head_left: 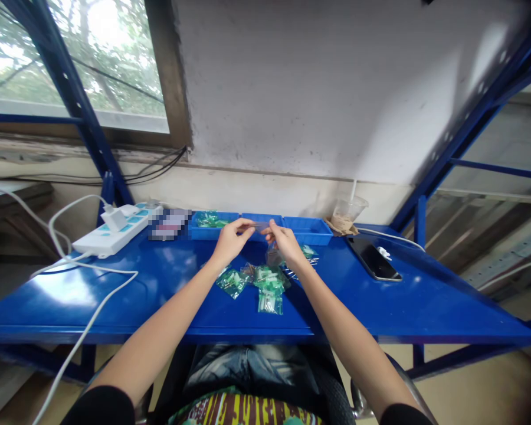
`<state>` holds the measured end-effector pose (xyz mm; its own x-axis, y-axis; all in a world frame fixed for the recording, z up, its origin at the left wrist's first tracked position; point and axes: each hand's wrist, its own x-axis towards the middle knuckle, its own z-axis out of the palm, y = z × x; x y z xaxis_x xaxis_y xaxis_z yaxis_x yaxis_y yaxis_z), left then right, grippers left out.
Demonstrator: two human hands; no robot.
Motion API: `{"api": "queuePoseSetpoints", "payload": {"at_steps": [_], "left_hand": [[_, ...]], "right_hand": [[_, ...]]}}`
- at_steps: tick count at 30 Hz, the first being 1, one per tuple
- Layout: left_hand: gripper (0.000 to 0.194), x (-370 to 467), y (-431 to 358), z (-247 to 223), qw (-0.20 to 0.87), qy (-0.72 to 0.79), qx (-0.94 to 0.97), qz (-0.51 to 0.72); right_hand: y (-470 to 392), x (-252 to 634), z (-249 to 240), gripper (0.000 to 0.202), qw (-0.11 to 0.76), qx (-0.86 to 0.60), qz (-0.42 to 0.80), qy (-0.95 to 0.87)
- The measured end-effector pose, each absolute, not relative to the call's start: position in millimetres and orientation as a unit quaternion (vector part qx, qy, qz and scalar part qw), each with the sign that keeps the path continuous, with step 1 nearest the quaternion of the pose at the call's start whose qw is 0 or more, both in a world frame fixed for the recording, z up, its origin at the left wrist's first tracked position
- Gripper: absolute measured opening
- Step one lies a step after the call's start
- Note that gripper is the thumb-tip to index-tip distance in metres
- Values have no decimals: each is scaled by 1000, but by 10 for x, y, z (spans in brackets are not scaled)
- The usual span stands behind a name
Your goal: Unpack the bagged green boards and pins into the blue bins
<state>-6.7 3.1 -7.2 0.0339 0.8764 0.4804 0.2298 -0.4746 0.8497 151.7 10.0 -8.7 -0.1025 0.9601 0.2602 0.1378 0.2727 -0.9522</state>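
Note:
My left hand and my right hand are raised over the middle of the blue table, close together. Between their fingertips is a thin, see-through piece that looks like a small plastic bag, seen nearly edge-on. Both hands are pinched closed on it; what it contains, if anything, I cannot make out. Below them lie several small clear bags with green and white contents. Another such bag is under my left wrist. Partly hidden by my right forearm are loose thin metal pieces.
Blue trays line the table's back, the left one holding green packets. A white power strip and its cable lie left. To the right are a phone, white earphones and a plastic cup. Blue posts flank the table.

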Motion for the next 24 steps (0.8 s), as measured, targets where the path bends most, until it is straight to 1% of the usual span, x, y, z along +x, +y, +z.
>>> {"api": "queuePoseSetpoints", "payload": {"at_steps": [1, 3, 6, 9, 11, 13, 14, 16, 17, 18, 20, 22, 24], "left_hand": [[15, -62, 23, -73, 260, 413, 681, 546], [15, -55, 6, -71, 208, 403, 719, 526], [22, -55, -4, -67, 164, 407, 745, 503], [26, -59, 7, -75, 166, 427, 737, 496], [21, -57, 18, -82, 204, 450, 718, 490], [14, -50, 25, -84, 294, 476, 676, 480], [19, -46, 25, -81, 354, 486, 642, 475], [39, -38, 21, -69, 472, 490, 565, 466], [46, -35, 18, -61, 514, 486, 530, 467], [47, -34, 14, -55, 540, 480, 505, 472], [37, -34, 11, -51, 553, 463, 489, 490], [25, -36, 16, -62, 526, 450, 502, 518], [21, -40, 28, -81, 485, 441, 528, 540]], "right_hand": [[108, 1518, -90, 50, 498, -442, 462, -586], [119, 1516, -102, 48, 498, -436, 513, -547], [126, 1502, -129, 35, 514, -420, 493, -562], [126, 1482, -151, 27, 547, -407, 433, -590], [113, 1474, -150, 22, 566, -401, 373, -617], [85, 1473, -135, 16, 570, -398, 292, -657], [67, 1473, -124, 14, 566, -395, 249, -680], [30, 1474, -103, 13, 554, -381, 183, -717], [14, 1473, -97, 15, 546, -372, 164, -732], [2, 1469, -96, 16, 540, -363, 152, -744], [-9, 1459, -107, 21, 529, -356, 135, -759], [-2, 1449, -129, 25, 522, -370, 120, -759], [15, 1446, -145, 27, 523, -396, 124, -744]]}}
